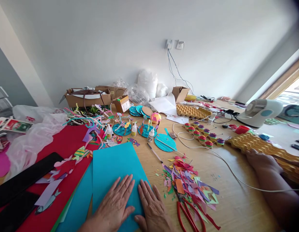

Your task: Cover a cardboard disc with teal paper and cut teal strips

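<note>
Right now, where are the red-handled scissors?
Low in the head view, the red-handled scissors lie right of the right hand, partly among coloured paper scraps.

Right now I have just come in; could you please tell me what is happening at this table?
A person lays both hands flat on a sheet of blue paper, the left hand and the right hand side by side. Scissors with red handles lie to the right, beside a pile of colourful paper scraps. Farther right, another person's hand is at a yellow egg tray.
</note>
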Action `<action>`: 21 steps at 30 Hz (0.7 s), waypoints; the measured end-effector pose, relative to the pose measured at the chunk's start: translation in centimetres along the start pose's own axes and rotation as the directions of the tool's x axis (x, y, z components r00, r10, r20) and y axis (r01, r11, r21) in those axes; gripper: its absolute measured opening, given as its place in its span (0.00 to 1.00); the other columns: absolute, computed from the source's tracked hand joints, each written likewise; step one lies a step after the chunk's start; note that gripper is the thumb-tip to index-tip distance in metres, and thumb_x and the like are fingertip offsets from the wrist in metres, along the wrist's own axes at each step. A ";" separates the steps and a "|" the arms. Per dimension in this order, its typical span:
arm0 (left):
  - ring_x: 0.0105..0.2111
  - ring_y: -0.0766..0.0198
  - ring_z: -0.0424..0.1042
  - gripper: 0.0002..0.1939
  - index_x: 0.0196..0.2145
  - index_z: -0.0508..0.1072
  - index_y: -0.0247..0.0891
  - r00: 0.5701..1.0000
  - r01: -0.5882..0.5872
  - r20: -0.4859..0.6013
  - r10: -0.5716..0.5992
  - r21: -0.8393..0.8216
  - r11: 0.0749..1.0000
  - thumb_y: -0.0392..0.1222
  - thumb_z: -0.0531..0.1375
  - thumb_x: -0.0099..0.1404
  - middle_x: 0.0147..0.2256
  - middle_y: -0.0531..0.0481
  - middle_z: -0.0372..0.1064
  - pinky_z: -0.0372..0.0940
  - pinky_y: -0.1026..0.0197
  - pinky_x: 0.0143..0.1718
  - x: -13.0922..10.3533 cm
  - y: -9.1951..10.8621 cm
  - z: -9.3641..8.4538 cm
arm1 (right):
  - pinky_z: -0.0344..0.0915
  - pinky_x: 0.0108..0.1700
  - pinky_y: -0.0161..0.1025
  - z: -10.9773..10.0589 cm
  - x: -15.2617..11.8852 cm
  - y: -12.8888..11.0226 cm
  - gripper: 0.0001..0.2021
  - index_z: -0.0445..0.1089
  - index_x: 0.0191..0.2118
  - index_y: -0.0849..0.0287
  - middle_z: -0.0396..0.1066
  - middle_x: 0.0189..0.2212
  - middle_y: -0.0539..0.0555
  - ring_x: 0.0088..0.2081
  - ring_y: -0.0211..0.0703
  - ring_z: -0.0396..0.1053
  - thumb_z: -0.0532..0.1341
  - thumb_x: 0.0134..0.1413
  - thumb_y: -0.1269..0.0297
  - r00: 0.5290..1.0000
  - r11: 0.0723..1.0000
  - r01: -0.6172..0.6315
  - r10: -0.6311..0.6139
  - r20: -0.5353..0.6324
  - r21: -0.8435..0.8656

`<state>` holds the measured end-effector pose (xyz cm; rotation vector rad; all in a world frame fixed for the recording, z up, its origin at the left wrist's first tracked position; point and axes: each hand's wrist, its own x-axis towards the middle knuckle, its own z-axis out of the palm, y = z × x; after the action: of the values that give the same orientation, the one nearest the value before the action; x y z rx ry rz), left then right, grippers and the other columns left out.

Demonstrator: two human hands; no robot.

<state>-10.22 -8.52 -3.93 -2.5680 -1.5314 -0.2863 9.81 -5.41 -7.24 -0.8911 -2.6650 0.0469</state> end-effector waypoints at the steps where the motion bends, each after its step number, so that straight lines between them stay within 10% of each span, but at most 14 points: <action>1: 0.57 0.56 0.53 0.38 0.62 0.33 0.41 1.000 -0.022 0.005 0.022 -0.007 1.000 0.52 0.51 0.63 0.60 0.45 0.50 0.51 0.55 0.54 -0.4 0.1 0.2 | 0.54 0.54 0.54 0.1 0.0 0.1 0.41 0.28 0.63 0.62 0.44 0.60 0.61 0.58 0.56 0.49 0.49 0.53 0.44 1.000 1.000 -0.002 0.002 -0.010 -0.003; 21: 0.55 0.58 0.57 0.32 0.62 0.40 0.37 0.990 0.010 -0.139 0.019 0.207 0.978 0.47 0.47 0.65 0.57 0.47 0.57 0.51 0.57 0.52 -2.2 -1.2 1.1 | 0.48 0.58 0.54 -0.8 2.8 -0.7 0.37 0.36 0.63 0.61 0.39 0.61 0.59 0.61 0.54 0.42 0.49 0.54 0.45 0.992 0.995 -0.026 0.014 0.126 0.096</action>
<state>-12.18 -9.65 -5.48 -2.3385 -1.4245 -0.2835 7.52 -4.36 -5.54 -0.9120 -2.7421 0.2434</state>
